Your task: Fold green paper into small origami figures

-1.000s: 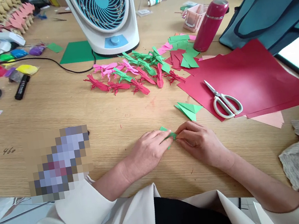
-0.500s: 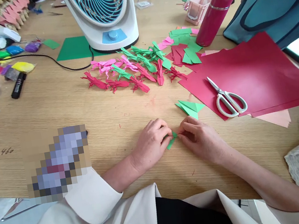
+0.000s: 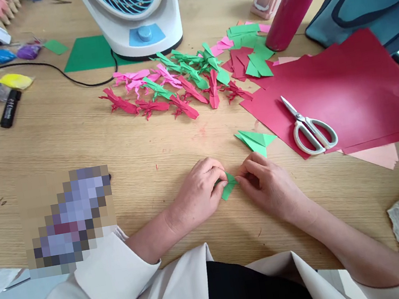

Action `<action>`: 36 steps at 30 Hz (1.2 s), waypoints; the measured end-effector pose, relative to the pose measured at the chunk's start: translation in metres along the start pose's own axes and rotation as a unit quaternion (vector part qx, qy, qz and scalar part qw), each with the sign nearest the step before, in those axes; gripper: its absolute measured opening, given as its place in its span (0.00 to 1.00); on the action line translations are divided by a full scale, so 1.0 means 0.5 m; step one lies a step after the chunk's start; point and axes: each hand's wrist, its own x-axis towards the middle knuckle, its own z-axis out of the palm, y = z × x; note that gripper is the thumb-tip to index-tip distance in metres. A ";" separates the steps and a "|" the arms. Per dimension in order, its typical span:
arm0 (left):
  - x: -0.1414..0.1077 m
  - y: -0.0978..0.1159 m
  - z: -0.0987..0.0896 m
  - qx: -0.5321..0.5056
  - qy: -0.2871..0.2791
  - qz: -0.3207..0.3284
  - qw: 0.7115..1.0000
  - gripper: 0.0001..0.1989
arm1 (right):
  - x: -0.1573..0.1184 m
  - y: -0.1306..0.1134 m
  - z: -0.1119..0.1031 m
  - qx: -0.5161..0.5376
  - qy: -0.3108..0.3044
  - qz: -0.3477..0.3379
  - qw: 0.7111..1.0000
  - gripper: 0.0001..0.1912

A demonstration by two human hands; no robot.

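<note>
A small piece of folded green paper (image 3: 229, 186) is pinched between my two hands, low over the table. My left hand (image 3: 202, 185) is closed on its left side with thumb and fingertips. On the right edge, the fingertips of my right hand (image 3: 269, 183) are pressed together on the paper. Part of the sheet is covered by my fingers. Just beyond my right hand lies a larger folded green paper piece (image 3: 257, 141), pointed at its ends. Farther back, several folded paper figures (image 3: 154, 107) in red, pink and green lie in a cluster.
White-handled scissors (image 3: 313, 131) rest on red paper sheets (image 3: 357, 87) at the right. A white fan (image 3: 144, 36) stands behind the figures, with a red thermos (image 3: 296, 5) to its right. A black marker (image 3: 10, 108) and a blurred-out object (image 3: 75, 211) are at the left.
The view has shifted slightly. More of the small green paper now shows between my fingers, spread a bit flatter. Both hands keep their pinch on it.
</note>
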 end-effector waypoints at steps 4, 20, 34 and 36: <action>0.002 0.002 0.006 0.008 0.002 -0.022 1.000 0.02 | 0.000 0.002 0.002 -0.009 0.003 -0.005 1.000 0.07; 0.008 0.015 0.018 0.061 0.017 -0.048 0.997 0.02 | -0.002 0.006 0.002 -0.029 0.008 -0.018 0.999 0.06; 0.012 0.010 0.016 0.061 0.012 -0.041 0.997 0.03 | -0.059 -0.008 -0.003 -0.184 0.011 -0.195 0.963 0.13; 0.012 0.010 0.016 0.059 0.012 -0.040 0.997 0.03 | -0.061 -0.007 -0.001 -0.198 0.012 -0.203 0.959 0.14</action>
